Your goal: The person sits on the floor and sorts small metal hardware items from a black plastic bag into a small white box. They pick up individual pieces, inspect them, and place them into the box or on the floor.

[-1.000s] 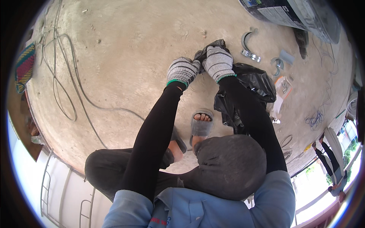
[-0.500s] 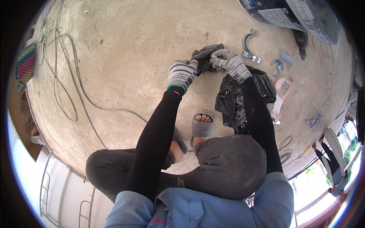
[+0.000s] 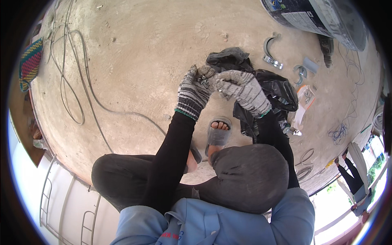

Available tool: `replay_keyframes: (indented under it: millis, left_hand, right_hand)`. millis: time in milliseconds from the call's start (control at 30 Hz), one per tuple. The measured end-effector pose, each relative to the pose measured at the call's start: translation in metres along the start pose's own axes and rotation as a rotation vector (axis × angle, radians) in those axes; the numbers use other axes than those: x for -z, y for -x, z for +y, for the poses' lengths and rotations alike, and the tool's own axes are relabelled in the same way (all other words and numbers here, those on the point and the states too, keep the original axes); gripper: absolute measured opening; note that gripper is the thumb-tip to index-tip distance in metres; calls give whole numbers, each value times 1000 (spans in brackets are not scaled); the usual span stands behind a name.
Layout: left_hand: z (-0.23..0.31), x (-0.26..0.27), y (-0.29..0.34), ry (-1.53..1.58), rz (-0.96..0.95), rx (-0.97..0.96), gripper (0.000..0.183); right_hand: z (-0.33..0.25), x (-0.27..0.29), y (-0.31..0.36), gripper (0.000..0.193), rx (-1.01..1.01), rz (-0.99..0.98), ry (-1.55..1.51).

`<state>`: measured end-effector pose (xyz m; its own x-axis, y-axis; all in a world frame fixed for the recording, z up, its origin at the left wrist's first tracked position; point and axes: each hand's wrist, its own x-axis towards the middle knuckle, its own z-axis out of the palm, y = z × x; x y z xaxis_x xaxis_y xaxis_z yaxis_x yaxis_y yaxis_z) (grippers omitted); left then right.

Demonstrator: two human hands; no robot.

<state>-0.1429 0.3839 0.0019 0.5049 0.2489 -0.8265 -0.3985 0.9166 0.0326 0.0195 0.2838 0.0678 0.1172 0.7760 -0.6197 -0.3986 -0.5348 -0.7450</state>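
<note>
My left hand, in a grey striped knit glove, is turned up with its fingers curled round a few small shiny metal fasteners, too small to name exactly. My right hand, gloved alike, meets it fingertip to fingertip. Its fingers are pinched, and what they hold is hard to make out. Just beyond the hands a crumpled black plastic bag lies on the floor. Another black plastic bag, open with metal pieces inside, sits beside my right forearm, which partly covers it.
To the right lie a metal pipe clamp, a smaller clamp half and a clear bag of small parts. A large bucket stands at the far right. Grey cable snakes along the left floor near a woven bag. Another person is at far right.
Both hands have let go of the crumpled black bag, which now lies behind them. They have come nearer to me, and small metal fasteners now show in my left hand.
</note>
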Motion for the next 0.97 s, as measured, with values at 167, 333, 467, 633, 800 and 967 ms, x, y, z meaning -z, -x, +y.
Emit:
replay_keyframes:
  millis: [167,333,467,633,800,967]
  left_hand:
    - [-9,-3,-3,224,-105,-9,43]
    - [-10,-29,10,107,-34,-10,31]
    - [-5,-49,63,165,-222,139,33]
    - [3,-91,190,-493,-145,7,35]
    - [44,-225,400,-581,166,222,37]
    - [19,-351,615,-1968,-405,-696,24]
  right_hand:
    - [-5,-21,-4,28,387,96,512]
    - [-33,-35,24,40,540,49,994]
    - [-79,-47,84,43,544,-90,958]
    - [-168,-72,200,25,86,-37,706]
    - [-203,-137,324,38,-171,67,-522]
    - [-372,-240,425,48,-280,31,-1518]
